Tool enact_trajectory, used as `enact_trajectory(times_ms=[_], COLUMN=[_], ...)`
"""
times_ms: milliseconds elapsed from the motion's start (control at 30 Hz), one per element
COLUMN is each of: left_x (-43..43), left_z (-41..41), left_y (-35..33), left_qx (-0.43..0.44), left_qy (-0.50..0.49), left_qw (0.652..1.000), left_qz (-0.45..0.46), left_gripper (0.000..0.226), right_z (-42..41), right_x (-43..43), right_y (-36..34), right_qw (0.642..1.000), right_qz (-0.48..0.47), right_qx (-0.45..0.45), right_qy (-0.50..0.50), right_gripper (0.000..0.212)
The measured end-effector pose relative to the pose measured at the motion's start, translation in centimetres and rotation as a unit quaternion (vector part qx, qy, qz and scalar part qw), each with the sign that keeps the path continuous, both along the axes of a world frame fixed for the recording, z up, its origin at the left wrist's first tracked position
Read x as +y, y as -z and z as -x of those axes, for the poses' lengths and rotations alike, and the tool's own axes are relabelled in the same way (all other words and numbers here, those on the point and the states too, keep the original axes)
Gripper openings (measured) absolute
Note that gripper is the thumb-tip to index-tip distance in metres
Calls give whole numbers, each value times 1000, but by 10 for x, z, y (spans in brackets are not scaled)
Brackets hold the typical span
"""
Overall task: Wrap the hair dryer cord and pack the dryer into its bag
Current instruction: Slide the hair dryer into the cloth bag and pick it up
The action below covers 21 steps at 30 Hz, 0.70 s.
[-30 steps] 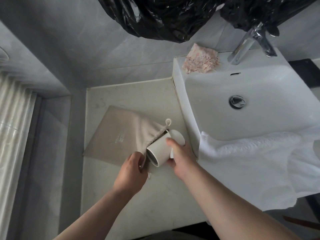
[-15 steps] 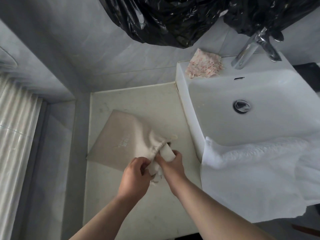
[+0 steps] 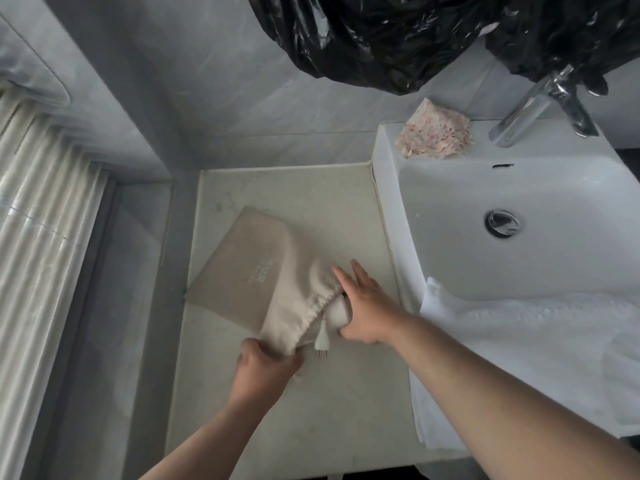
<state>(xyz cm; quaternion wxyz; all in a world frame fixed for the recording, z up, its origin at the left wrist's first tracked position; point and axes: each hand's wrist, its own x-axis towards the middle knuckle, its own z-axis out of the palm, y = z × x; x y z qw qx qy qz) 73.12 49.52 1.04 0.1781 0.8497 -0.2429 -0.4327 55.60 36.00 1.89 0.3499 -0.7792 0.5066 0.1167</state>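
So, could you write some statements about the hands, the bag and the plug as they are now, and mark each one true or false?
1. The left hand grips the mouth of the beige bag. True.
2. The plug is fully inside the bag. False: it sticks out of the mouth, with its prongs showing.
3. The right hand presses with straight fingers on the white end of the dryer. True.
4. The white towel lies under the bag. False: it hangs over the front edge of the sink, to the right of the bag.
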Motion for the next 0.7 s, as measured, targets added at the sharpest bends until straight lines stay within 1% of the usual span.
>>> enact_trajectory(times_ms=[67, 133, 167, 233, 333, 400, 467, 533, 600, 700], left_x=[-3, -5, -5, -6, -8, -7, -7, -7, -9, -9], left_z=[-3, -7, -9, -12, -19, -27, -32, -34, -35, -41], left_y=[2, 5, 5, 5, 8, 13, 17, 18, 15, 13], left_qx=[55, 94, 99, 91, 39, -7, -32, -37, -29, -27], left_qy=[-48, -62, -60, -40, -1, 34, 83, 119, 137, 138], left_qw=[997, 993, 992, 992, 996, 995, 992, 988, 986, 986], left_qz=[2, 29, 45, 73, 85, 92, 94, 89, 89, 93], left_gripper=[54, 52, 51, 48, 28, 18, 13, 14, 26, 34], right_z=[-8, -12, -13, -13, -6, -2, -1, -2, -4, -10], right_x=[-8, -7, -4, 6, 20, 27, 30, 31, 32, 36], right_y=[1, 3, 3, 5, 10, 12, 12, 15, 18, 19], right_qw=[999, 999, 999, 999, 994, 989, 987, 985, 983, 984], right_qz=[13, 10, 5, -7, -6, -7, -8, -13, -16, 9], right_qx=[-3, -6, -12, -45, -85, -95, -95, -105, -112, -88], right_qy=[-38, -51, -45, -12, 63, 111, 127, 138, 147, 152], right_gripper=[93, 79, 75, 76, 81, 76, 66, 53, 40, 27])
